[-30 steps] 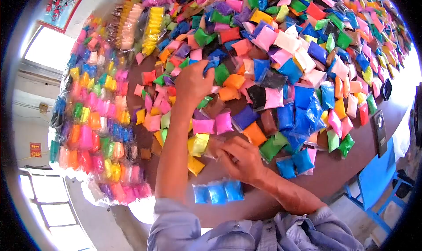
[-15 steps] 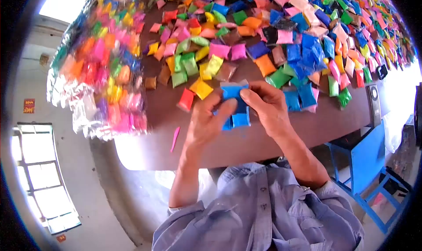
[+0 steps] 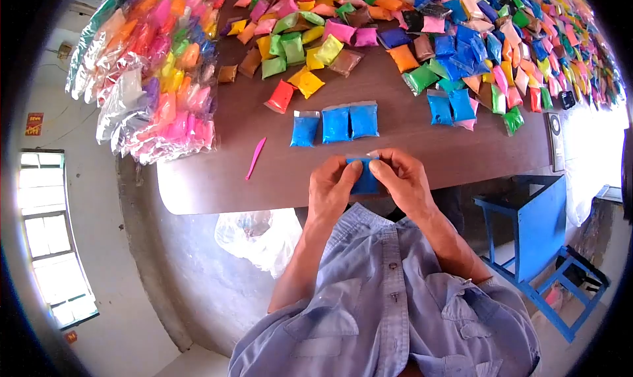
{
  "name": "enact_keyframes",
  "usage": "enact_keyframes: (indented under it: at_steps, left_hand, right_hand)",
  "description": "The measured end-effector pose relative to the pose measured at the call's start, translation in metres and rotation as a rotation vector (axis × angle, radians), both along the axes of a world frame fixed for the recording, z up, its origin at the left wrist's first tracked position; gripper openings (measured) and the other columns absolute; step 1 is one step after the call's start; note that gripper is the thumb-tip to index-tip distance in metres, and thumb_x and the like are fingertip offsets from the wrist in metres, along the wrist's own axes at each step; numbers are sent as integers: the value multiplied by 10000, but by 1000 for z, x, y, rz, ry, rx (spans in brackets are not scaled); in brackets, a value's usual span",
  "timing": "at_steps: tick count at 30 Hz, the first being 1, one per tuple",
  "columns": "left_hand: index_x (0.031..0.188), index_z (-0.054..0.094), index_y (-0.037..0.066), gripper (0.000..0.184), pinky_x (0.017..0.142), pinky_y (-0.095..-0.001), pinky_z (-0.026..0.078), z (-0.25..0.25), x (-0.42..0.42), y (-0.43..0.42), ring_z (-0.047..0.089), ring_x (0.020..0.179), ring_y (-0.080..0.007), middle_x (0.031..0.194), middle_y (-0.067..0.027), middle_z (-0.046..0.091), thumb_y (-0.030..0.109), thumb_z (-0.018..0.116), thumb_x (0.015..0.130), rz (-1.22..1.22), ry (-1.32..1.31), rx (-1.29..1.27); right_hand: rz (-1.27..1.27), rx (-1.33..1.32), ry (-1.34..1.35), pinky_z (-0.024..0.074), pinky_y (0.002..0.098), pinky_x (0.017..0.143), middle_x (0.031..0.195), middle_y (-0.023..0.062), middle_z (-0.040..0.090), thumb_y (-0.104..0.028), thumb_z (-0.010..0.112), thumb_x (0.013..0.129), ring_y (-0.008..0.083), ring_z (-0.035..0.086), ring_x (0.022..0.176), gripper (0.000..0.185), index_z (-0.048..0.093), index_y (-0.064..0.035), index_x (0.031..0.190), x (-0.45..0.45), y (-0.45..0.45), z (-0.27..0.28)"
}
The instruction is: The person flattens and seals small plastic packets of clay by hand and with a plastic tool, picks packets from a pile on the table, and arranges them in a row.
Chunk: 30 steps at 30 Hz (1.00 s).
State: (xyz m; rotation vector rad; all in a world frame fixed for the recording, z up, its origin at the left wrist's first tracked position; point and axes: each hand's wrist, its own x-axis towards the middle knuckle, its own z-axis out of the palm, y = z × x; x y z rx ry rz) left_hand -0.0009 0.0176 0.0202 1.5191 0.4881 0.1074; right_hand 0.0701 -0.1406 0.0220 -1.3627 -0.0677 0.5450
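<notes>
Between my two hands, at the table's front edge, is a small blue packet [image 3: 364,178]. My left hand [image 3: 335,184] pinches its upper left side with thumb and fingers, and my right hand [image 3: 399,179] pinches its upper right side. Just beyond, three blue packets lie in a row on the brown table [image 3: 409,162]: one on the left [image 3: 305,129], slightly apart, and a touching pair [image 3: 350,122] to its right. A red packet [image 3: 281,96] and a yellow packet [image 3: 308,83] lie farther back. A pink plastic tool [image 3: 256,158] rests left of my hands.
Clear bags of colourful packets [image 3: 158,80] cover the table's left end. A large heap of loose packets [image 3: 488,40] spreads over the back and right. A blue stool [image 3: 541,228] stands at the right; a white plastic bag [image 3: 260,238] hangs below the front edge.
Both hands have come back toward my body with a blue packet between them. Three blue packets now show on the table beyond them. The view has tilted downward.
</notes>
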Motion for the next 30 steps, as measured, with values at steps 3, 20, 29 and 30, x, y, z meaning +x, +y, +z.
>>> enact_keyframes:
  at_steps: [3, 20, 29, 30]
  left_hand:
    - [1015, 722, -41, 190, 613, -252, 420, -3, -5, -3, 524, 733, -45, 800, 23, 625, 147, 701, 1035, -14, -110, 226]
    - [985, 740, 13, 304, 627, -224, 345, -18, -4, 0, 460, 740, -25, 814, 78, 569, 277, 634, 1092, 71, -33, 60]
    - [1136, 713, -34, 452, 744, -281, 525, 0, -28, -4, 654, 811, -116, 917, -35, 690, 403, 604, 1093, 128, 55, -207]
    - [1149, 709, -49, 418, 747, -284, 540, 5, -29, -8, 670, 824, -124, 927, -54, 706, 354, 622, 1083, 130, 67, -176]
  right_hand:
    - [49, -12, -66, 493, 233, 667, 831, -17, 677, -145, 709, 1022, 44, 595, 765, 173, 741, 24, 1044, 0, -3, -16]
    - [179, -85, -132, 418, 225, 559, 780, -33, 638, -188, 665, 1061, 23, 536, 683, 229, 731, 23, 1001, 11, 0, -14]
    - [83, -166, -86, 417, 257, 473, 698, -16, 623, -233, 675, 1058, 44, 546, 568, 267, 735, 15, 980, 9, 16, -14]
    - [87, -169, -85, 417, 257, 473, 698, -16, 623, -233, 675, 1058, 44, 546, 568, 267, 735, 15, 980, 8, 16, -15]
